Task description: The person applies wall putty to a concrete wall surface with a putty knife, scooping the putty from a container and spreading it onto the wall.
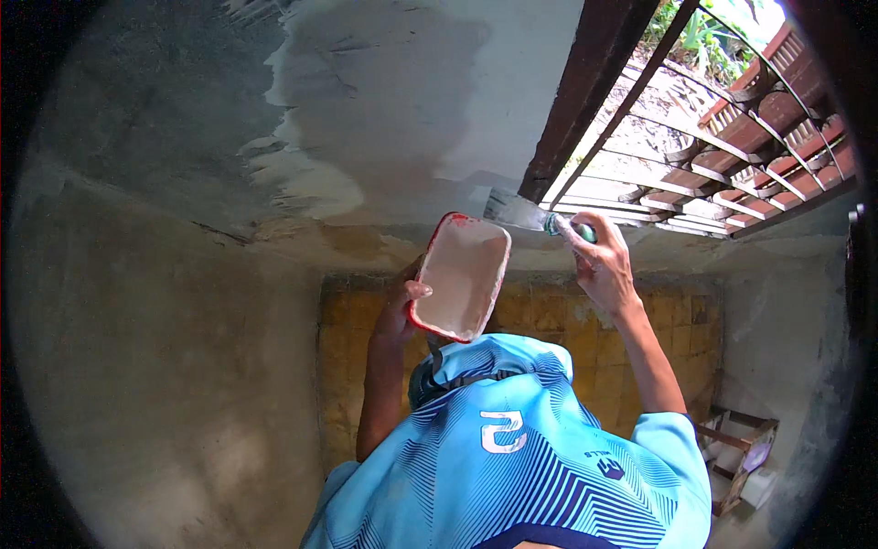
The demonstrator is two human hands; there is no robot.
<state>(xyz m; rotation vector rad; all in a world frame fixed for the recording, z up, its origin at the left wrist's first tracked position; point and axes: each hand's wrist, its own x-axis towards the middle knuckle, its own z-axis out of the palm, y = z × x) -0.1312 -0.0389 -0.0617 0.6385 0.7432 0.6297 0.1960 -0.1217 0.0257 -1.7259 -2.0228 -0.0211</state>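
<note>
My left hand [402,302] grips a red-rimmed rectangular tray [462,274] coated inside with pale, creamy paste, its thumb over the near-left rim. My right hand [604,261], smeared with white, is closed round the green handle of a putty knife [515,211]. The metal blade is just right of the tray's top corner, in front of the wall [384,119], by the lower left corner of the window frame. The wall carries a ragged patch of smoothed filler beside rough dark grey plaster.
A dark-framed window [695,146] with a metal grille fills the upper right, with plants and sunlight outside. Below is a yellow tiled floor [549,311] between grey walls. A wooden stool or frame [741,425] and a white container [759,489] stand at the lower right.
</note>
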